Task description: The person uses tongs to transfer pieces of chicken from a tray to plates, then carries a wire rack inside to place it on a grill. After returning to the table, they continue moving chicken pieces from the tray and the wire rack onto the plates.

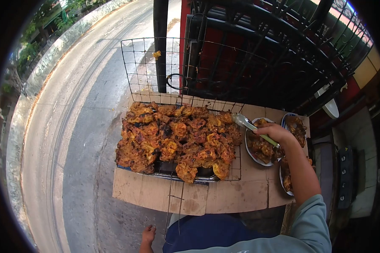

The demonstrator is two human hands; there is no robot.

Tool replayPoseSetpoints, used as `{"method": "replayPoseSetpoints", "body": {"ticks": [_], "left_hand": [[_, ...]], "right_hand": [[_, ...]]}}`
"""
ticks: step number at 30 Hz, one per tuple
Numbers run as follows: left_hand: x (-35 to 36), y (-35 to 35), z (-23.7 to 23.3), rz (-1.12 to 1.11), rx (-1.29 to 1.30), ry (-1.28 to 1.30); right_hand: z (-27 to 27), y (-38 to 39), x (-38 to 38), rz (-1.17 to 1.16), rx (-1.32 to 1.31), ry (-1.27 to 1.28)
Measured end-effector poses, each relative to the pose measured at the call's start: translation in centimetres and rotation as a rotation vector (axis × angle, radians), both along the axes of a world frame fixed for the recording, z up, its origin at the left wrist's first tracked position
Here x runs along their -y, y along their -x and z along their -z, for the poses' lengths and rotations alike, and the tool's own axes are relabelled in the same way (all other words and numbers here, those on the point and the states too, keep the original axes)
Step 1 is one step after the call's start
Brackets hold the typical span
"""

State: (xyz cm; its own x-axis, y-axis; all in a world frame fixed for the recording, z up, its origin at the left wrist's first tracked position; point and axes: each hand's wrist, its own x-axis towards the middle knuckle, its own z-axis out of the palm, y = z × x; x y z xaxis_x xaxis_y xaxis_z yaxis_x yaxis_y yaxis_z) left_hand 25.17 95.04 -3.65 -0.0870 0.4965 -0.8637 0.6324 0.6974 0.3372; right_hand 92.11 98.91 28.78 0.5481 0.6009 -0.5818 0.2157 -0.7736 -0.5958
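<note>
My right hand (271, 133) is closed around the green handle of metal tongs (250, 125). The tips of the tongs point left, at the right edge of a heap of charred, orange-brown grilled chicken pieces (177, 135). Whether they pinch a piece is not clear. Under the chicken lies a wire grill rack (235, 168) over a tray (168, 167); its hinged wire lid (139, 71) stands raised behind. Beneath my right hand is a plate (257, 160) of chicken. Low beside my body hangs my left hand (148, 233), fingers loosely bent and apart, holding nothing visible.
Stained cardboard (156, 194) covers the table. Two more plates of chicken, an upper one (297, 126) and a lower one (286, 181), stand at the right. A black metal gate (240, 63) rises behind the table. To the left runs a road (71, 126).
</note>
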Motion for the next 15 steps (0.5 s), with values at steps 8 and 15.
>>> {"method": "replayPoseSetpoints", "body": {"ticks": [8,15], "left_hand": [[-0.8,-1.0,-0.6,0.015,0.039,-0.042],[-0.5,-0.5,-0.5,0.026,0.006,-0.03]], "right_hand": [[1.0,-1.8,-1.0,0.114,-0.291,0.118],[1.2,-1.5,0.3,-0.121,-0.087,-0.135]]}}
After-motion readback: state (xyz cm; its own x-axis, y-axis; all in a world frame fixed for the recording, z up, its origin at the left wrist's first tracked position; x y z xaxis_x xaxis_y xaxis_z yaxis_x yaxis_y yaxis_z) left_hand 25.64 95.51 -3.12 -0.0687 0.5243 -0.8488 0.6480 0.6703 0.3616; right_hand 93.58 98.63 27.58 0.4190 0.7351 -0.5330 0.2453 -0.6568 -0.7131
